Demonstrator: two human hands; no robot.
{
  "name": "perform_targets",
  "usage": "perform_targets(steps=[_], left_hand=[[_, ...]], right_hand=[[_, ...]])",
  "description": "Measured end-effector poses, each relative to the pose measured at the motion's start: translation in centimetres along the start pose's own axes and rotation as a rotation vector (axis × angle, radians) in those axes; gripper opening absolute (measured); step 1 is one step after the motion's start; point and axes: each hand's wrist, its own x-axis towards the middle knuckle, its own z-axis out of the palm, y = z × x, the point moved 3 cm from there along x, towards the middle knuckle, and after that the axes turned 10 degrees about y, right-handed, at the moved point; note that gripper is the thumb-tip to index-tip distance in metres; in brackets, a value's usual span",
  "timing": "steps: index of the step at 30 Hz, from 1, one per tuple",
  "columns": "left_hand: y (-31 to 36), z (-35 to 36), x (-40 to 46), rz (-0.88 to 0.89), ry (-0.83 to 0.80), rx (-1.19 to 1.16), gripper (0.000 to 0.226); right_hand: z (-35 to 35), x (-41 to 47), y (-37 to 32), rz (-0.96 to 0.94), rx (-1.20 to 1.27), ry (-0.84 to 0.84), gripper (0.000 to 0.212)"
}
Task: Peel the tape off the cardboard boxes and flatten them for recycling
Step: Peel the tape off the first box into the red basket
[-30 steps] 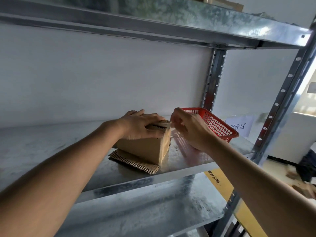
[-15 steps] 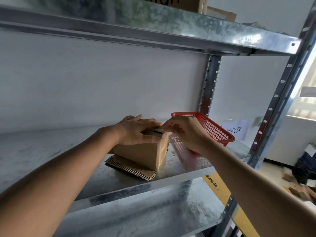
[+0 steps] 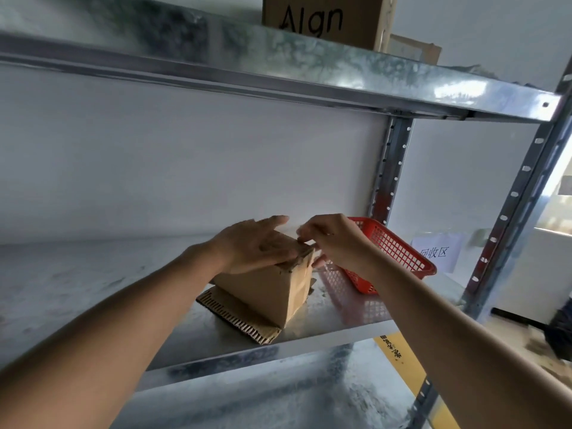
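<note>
The person's left hand (image 3: 252, 247) lies flat on top of a small cardboard box (image 3: 272, 287), fingers straight and close together, pointing away from the person, palm pressing down on the box's upper face. The box stands on a galvanised metal shelf (image 3: 93, 283), directly under that hand, with one corner turned toward the camera. Beneath the box, and jutting out toward the person below the left wrist, is a flattened piece of corrugated cardboard (image 3: 238, 317) lying on the shelf, its fluted edge showing.

Just to the right of the left hand's fingertips, the right hand (image 3: 335, 241) is at the box's top right edge. Its fingers are curled and its thumb and forefinger are drawn together in a pinch at that edge; motion blur makes it impossible to tell clearly what strip or flap is between them, though it looks like something thin at the box's top seam.

Behind and to the right of the right hand sits a red plastic basket (image 3: 399, 249) on the same shelf, close to the box but not touching it. Farther right, past the upright post of the rack, a white paper sign (image 3: 435, 252) with printed characters hangs on the wall. Above both hands, on the upper shelf, stands a large cardboard carton (image 3: 322, 20) with dark lettering.
</note>
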Motion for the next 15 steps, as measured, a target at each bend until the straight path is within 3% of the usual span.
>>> perform_targets(steps=[3,5,7,10,13,15], left_hand=[[-0.8,-1.3,0.1,0.084,0.116,0.177,0.108],[-1.3,-2.7,0.3,-0.015,0.091,0.281,0.113],[-1.4,-3.5,0.4,-0.203,-0.036,0.348,0.103],[-0.7,-4.1,-0.3,-0.468,-0.159,0.229,0.09],[0.0,-3.8,-0.7,-0.516,-0.076,0.1,0.061],[-0.1,-3.2,-1.1,-0.484,-0.026,0.01,0.053]], right_hand=[[0.5,-0.4,-0.6,-0.016,-0.109,0.058,0.022],[1.1,-0.6,-1.3,0.001,-0.144,0.092,0.026],[1.5,-0.7,-1.8,0.049,-0.122,0.129,0.022],[1.8,-1.1,-2.7,0.121,-0.082,0.183,0.015],[2.5,-1.8,-4.0,0.286,0.222,0.135,0.021],[3.4,-2.5,-5.0,0.388,0.404,0.083,0.024]])
